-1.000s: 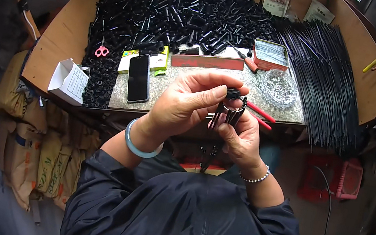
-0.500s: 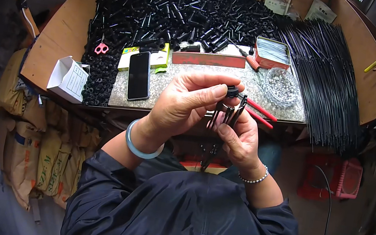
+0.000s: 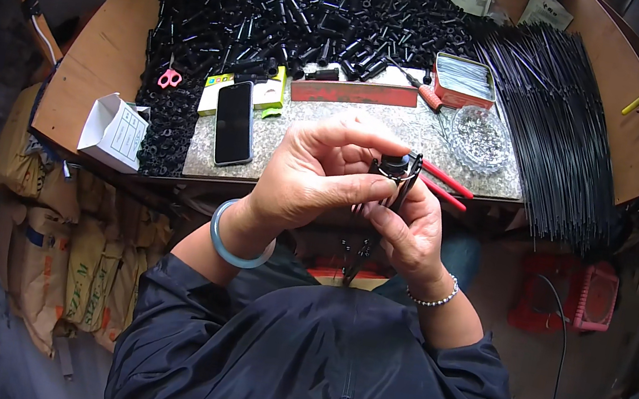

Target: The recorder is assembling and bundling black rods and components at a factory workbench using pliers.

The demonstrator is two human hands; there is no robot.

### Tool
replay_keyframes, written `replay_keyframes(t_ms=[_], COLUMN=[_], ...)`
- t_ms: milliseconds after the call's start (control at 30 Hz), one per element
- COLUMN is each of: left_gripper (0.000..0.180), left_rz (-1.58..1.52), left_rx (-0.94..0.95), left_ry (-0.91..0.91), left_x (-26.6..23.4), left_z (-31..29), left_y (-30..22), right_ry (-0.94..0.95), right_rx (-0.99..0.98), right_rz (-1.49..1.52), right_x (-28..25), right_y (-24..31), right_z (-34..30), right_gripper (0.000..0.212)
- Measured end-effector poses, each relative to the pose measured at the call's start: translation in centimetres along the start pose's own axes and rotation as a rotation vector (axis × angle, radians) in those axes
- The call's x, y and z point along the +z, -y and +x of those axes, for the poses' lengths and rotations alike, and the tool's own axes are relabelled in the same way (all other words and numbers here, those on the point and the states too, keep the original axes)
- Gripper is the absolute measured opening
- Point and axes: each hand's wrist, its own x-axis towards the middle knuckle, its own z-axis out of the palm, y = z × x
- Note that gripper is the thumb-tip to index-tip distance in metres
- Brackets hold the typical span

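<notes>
Close in front of my body, both hands meet over a black round part (image 3: 394, 164) with a thin pale ring or wire around its lower side. The fingertips and thumb of my left hand (image 3: 321, 164) pinch this part from the left. Below and beside it, my right hand (image 3: 412, 236) is closed around slim black ribs (image 3: 409, 182) that stand roughly upright. Their lower ends, with small joints (image 3: 356, 261), hang under my hands. Fingers hide much of the place where part and ribs meet. Behind my right hand, red-handled pliers (image 3: 446, 189) lie at the desk's front edge.
A big heap of black tubular parts (image 3: 309, 12) fills the desk's back. Long black rods (image 3: 552, 145) lie at right. Nearby are a phone (image 3: 235, 124), red bar (image 3: 354, 94), tin of wires (image 3: 465, 78), clear dish (image 3: 478, 139), white box (image 3: 114, 133) and pink scissors (image 3: 170, 78).
The black round part has come down against the ribs, and the pale ring now shows. My left thumb has moved lower. The view has shifted slightly.
</notes>
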Motion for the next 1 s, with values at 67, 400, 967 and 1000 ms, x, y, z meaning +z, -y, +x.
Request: replay_keyframes(t_ms=[67, 400, 967, 1000], left_gripper=[0.032, 0.027, 0.026, 0.026], left_rz=[0.019, 0.214, 0.131, 0.125], left_rx=[-0.016, 0.035, 0.052, 0.076], left_ry=[-0.013, -0.049, 0.037, 0.063], left_x=[0.5, 1.0, 0.0, -0.3], left_z=[0.1, -0.3, 0.0, 0.0], left_y=[-0.6, -1.2, -0.4, -0.3], right_ry=[0.01, 0.012, 0.054, 0.049], right_rx=[0.0, 0.013, 0.11, 0.139], right_rz=[0.004, 0.005, 0.314, 0.342], right_x=[0.0, 0.4, -0.2, 0.1], right_y=[0.0, 0.3, 1.3, 1.6], right_z=[0.0, 0.1, 1.1, 1.2], right_gripper=[0.025, 0.019, 0.015, 0.016])
